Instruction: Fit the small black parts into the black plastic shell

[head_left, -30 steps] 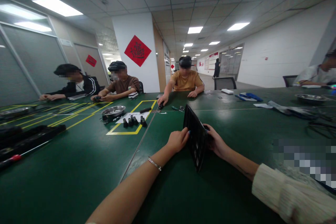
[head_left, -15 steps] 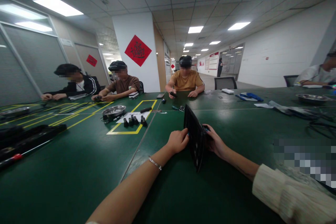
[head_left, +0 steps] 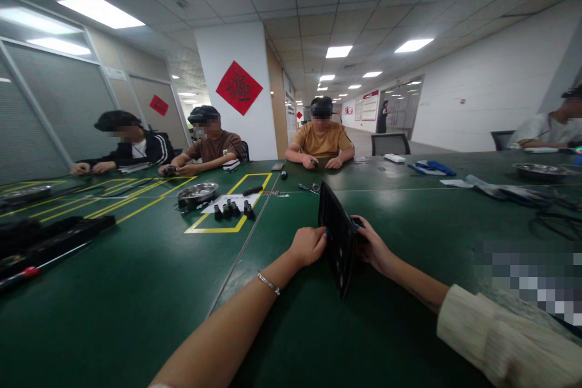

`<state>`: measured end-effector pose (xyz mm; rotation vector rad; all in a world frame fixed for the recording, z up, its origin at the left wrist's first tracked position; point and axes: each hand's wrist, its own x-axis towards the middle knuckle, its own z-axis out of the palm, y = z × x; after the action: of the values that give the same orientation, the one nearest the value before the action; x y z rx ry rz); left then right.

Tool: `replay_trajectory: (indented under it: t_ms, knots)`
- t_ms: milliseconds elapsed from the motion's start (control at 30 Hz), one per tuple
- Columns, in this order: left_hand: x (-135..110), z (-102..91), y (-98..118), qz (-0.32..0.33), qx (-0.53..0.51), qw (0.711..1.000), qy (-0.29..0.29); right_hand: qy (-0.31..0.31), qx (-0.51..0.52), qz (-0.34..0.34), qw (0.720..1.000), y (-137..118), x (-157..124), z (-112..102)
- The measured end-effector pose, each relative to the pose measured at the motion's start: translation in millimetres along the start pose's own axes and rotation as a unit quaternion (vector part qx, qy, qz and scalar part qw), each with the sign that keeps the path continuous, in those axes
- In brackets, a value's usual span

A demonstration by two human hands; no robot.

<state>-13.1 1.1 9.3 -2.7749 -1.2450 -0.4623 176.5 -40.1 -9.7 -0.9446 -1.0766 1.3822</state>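
Note:
A thin black panel (head_left: 335,239) stands on edge above the green table, its face turned to the left. My left hand (head_left: 310,245) is closed, with its fingertips pressed against that face near the left edge. On the panel's other side, my right hand (head_left: 373,247) is wrapped round a dark part at its back and holds it up. The right fingers are partly hidden by the panel, and I cannot make out the details of the dark part. Beyond the panel's top edge lie pliers (head_left: 309,187) with dark green handles.
Several black cylindrical pieces (head_left: 231,208) stand on white paper inside a yellow taped outline, beside a metal bowl (head_left: 198,193). A red-handled screwdriver (head_left: 31,271) lies at the left by a black tray. Another bowl (head_left: 542,171) is far right. People sit around the table (head_left: 150,291).
My hands and the black panel hold almost the same pose. Across the table, the person in the mustard shirt has lowered a hand with a small dark thing towards the tabletop.

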Motion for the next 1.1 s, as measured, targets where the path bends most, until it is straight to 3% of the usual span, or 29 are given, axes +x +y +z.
replay_trajectory:
  t_ms: [367, 567, 1100]
  knots:
    - [0.5, -2.5, 1.8, -0.009, -0.021, 1.0, -0.001, 0.002, -0.004, 0.006, 1.0, -3.4, -3.4, 2.4]
    - [0.0, 1.3, 2.0, -0.021, -0.01, 0.999, 0.026, 0.002, 0.002, 0.009, 1.0, -5.7, -5.3, 4.0]
    - [1.0, 1.8, -0.6, -0.008, 0.017, 1.0, 0.011, 0.007, 0.003, 0.011, 1.0, -2.1, -2.1, 2.6]
